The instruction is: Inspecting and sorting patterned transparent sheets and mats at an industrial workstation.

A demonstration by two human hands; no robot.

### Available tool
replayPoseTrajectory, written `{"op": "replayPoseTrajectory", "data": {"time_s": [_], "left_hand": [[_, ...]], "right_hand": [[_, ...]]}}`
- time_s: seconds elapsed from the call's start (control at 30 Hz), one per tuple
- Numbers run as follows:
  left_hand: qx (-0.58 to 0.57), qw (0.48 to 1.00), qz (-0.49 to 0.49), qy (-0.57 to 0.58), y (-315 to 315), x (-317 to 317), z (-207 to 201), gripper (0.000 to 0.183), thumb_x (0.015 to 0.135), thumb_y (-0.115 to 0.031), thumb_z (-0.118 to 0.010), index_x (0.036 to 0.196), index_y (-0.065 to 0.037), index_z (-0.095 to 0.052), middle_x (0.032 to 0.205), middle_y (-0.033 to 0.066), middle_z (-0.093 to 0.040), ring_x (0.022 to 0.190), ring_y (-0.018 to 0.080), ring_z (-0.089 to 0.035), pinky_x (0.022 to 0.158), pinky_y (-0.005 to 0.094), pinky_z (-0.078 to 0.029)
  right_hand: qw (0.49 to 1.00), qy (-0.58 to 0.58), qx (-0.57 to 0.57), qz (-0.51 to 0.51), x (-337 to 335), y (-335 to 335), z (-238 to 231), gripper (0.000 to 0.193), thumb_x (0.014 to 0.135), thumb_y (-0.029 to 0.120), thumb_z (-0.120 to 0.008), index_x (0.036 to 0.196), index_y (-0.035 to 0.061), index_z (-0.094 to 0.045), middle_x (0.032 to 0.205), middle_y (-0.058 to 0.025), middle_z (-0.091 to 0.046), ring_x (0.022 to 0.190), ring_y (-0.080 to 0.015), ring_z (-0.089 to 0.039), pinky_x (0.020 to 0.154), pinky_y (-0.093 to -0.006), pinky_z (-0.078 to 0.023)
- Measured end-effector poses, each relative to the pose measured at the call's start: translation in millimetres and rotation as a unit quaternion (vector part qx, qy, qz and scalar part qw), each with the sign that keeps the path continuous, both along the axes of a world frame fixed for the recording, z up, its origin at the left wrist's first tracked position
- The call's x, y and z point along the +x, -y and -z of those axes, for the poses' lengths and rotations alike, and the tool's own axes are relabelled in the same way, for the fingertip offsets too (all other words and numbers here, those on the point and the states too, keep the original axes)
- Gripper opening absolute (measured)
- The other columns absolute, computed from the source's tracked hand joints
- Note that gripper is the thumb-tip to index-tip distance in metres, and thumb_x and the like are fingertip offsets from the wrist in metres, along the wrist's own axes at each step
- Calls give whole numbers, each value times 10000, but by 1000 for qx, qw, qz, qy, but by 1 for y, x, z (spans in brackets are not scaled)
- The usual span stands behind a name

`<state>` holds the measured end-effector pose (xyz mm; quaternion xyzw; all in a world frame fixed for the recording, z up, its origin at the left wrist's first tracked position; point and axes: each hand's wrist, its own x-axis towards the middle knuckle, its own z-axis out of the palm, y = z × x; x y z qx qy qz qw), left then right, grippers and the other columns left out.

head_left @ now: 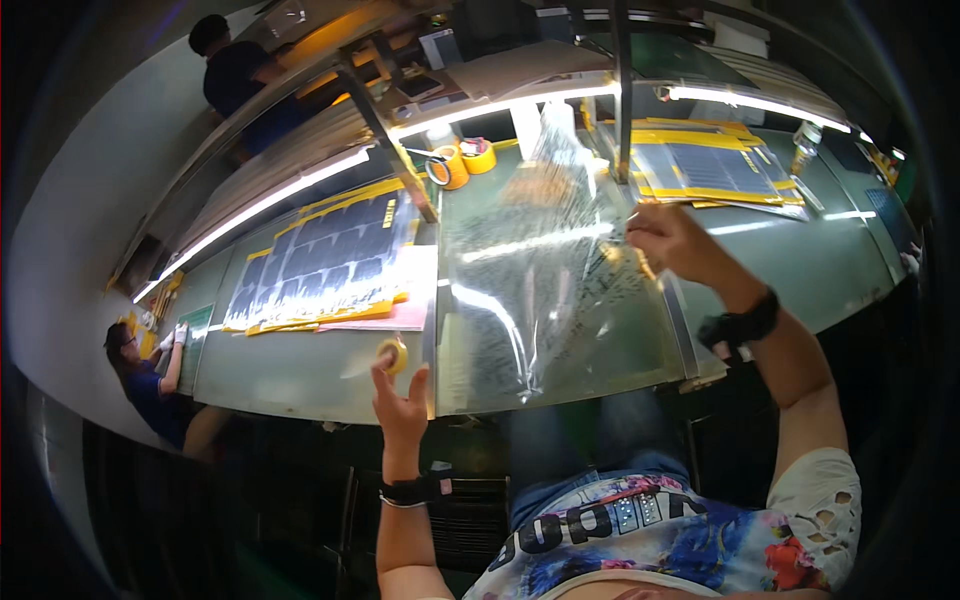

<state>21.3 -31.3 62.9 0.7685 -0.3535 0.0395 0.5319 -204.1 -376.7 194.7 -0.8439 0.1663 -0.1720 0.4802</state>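
My left hand (402, 402) is at the near edge of the table, left of centre. Its fingertips hold a small roll of yellow tape (396, 354), with the thumb raised apart. Before me a clear, wrinkled plastic film (520, 310) with dark specks lies on the glassy table top and reflects the lights. Over the film's right side my right hand (672, 240) is raised, fingers pinched together. Whatever sits between those fingertips is too small to make out. Both wrists wear black bands.
Dark panel sheets with yellow edges lie in stacks at left (330, 265) and right (715, 165). Rolls of orange tape (447, 170) stand at the back beside a metal post (385, 140). A clear bottle (806, 140) is far right. Two people (150, 385) work further off.
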Motion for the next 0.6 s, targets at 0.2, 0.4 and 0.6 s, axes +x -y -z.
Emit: {"op": "replayPoseTrajectory", "data": {"time_s": [0.2,0.4,0.6], "left_hand": [[-123,939,50,318,36,7,-130,634,687,-251,-816,1155,-59,-433,1377,216,-439,1334,358,-342,1073,462,-280],[-56,911,106,395,110,-48,-203,744,553,-386,-864,1124,-98,-484,1301,132,-533,1376,350,-274,1103,569,-157],[81,969,206,108,99,-66,-178,467,833,-171,-683,1201,-23,-436,1131,168,-583,958,365,-634,832,445,-530]], "right_hand": [[959,-35,-269,-86,-54,-18,-117,53,850,51,-558,860,2,-574,662,-80,-601,594,-177,-627,587,-281,-480],[710,9,-704,-5,-64,-40,-178,75,767,80,-633,826,41,-606,726,-133,-618,636,-304,-600,578,-353,-433],[572,196,-794,-56,-10,-59,-222,115,745,20,-629,850,62,-649,773,-111,-645,684,-295,-611,637,-371,-459]]}}
